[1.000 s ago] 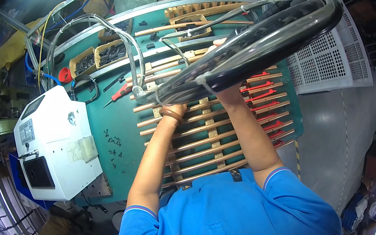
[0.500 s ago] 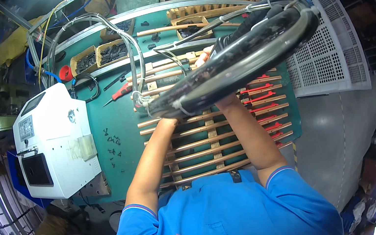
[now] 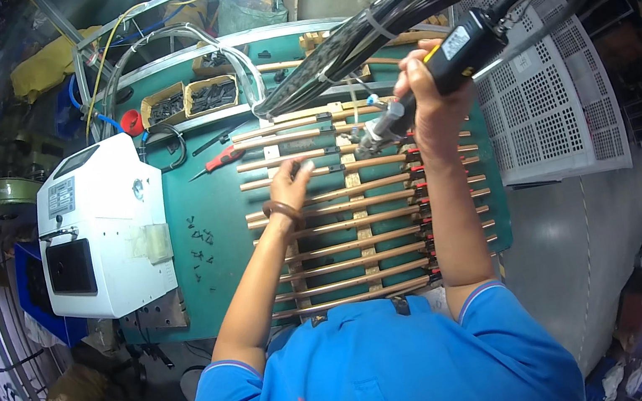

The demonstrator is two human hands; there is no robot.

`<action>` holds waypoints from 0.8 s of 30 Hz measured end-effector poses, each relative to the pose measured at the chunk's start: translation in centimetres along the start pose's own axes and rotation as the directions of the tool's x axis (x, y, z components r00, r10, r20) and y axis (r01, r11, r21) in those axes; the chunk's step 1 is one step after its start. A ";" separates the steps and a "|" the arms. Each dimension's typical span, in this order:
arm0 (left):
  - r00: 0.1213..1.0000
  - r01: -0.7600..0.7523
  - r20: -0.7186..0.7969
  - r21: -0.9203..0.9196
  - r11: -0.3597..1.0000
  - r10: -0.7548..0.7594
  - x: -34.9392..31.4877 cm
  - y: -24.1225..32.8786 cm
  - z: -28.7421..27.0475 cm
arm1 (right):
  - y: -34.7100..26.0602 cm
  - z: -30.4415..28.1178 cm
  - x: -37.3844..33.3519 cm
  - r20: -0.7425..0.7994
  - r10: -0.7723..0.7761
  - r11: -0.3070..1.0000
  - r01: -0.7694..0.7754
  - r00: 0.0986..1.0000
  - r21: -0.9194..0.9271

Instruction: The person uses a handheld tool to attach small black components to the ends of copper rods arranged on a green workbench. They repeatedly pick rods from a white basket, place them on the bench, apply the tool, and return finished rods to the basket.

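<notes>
My right hand (image 3: 432,93) is wrapped around a black handheld power screwdriver (image 3: 467,55) with a metal nose. The nose slants down to the left, close above the copper tubes (image 3: 386,182); whether it touches one I cannot tell. With a brown bangle on its wrist, my left hand (image 3: 289,184) has its fingers curled on a copper tube left of the nose. Small black clips (image 3: 336,168) sit along the upper tubes. Black and red pieces (image 3: 424,209) line the tubes at the right, partly hidden by my right forearm.
A white machine (image 3: 102,237) stands at the left. Beside the tubes lies a red-handled screwdriver (image 3: 225,158). Behind are boxes of black parts (image 3: 210,96) and a red cup (image 3: 131,122). A thick hose bundle (image 3: 392,14) arches overhead. White perforated crates (image 3: 549,94) stand at the right.
The hose bundle has swung up and away from in front of my hands. The power screwdriver and my right hand now show, raised to the right. My left hand has come into sight over the tubes.
</notes>
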State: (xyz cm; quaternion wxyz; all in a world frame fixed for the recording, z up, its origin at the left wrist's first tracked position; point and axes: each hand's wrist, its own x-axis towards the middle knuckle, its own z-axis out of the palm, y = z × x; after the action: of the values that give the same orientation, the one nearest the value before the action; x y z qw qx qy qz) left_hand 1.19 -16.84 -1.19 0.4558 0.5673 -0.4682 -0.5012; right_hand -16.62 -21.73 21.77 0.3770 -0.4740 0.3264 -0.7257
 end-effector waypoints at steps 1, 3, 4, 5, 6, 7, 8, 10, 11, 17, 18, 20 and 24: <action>0.995 0.067 0.078 -0.080 0.994 -0.061 -1.1 -0.1 -0.1 | -0.3 -0.3 0.0 0.012 0.017 0.998 -0.016 1.000 -0.059; 0.813 0.523 0.419 -0.217 0.824 -0.405 -2.5 2.3 -0.7 | -0.7 -0.6 -0.6 0.036 0.001 0.999 0.001 0.999 -0.054; 0.793 0.548 0.479 -0.292 0.784 -0.377 -2.7 1.2 -0.3 | -0.9 -0.8 -0.9 0.031 0.013 0.998 -0.011 0.999 -0.060; 0.775 0.573 0.530 -0.362 0.735 -0.343 -3.1 1.0 0.0 | -0.9 -0.9 -1.4 0.027 0.026 0.998 -0.024 0.999 -0.061; 0.785 0.567 0.513 -0.371 0.736 -0.346 -3.4 0.9 0.5 | -1.0 -1.0 -1.9 0.023 0.039 0.997 -0.037 0.999 -0.062; 0.818 0.501 0.479 -0.323 0.803 -0.318 -3.4 0.7 0.7 | -1.1 -0.8 -2.3 0.025 0.046 0.998 -0.044 0.999 -0.052; 0.844 0.435 0.453 -0.265 0.861 -0.287 -3.6 0.7 1.1 | -1.1 -0.7 -2.9 0.020 0.053 0.998 -0.052 0.998 -0.047; 0.883 0.325 0.405 -0.159 0.932 -0.238 -3.7 0.5 1.5 | -0.9 -0.5 -3.7 0.019 0.076 0.997 -0.076 0.997 -0.014; 0.900 0.292 0.381 -0.168 0.941 -0.211 -3.6 0.4 1.8 | -0.8 -0.5 -4.0 0.010 0.086 0.996 -0.085 0.996 -0.026; 0.970 -0.069 0.241 0.222 0.973 0.014 -2.9 -1.2 2.5 | 0.6 -1.0 -4.3 0.029 0.086 0.996 -0.087 0.996 0.031; 0.954 -0.263 0.226 0.315 0.912 0.197 -2.9 -1.1 2.7 | 0.7 -1.1 -4.2 0.021 0.085 0.996 -0.085 0.996 0.025; 0.920 -0.390 0.218 0.445 0.806 0.325 -3.2 -0.4 3.3 | 0.9 -1.1 -4.1 0.009 0.083 0.996 -0.083 0.996 0.012; 0.943 -0.330 0.253 0.635 0.698 0.216 -3.4 -0.5 3.9 | 1.1 -0.7 -4.2 -0.039 0.079 0.996 -0.080 0.996 -0.035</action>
State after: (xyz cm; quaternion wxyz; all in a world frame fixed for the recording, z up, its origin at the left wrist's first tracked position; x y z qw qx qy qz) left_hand -2.83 -13.63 -1.55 0.2521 0.5748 -0.7304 -0.2693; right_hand -15.89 -18.59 18.73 0.3906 -0.4537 0.3655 -0.7128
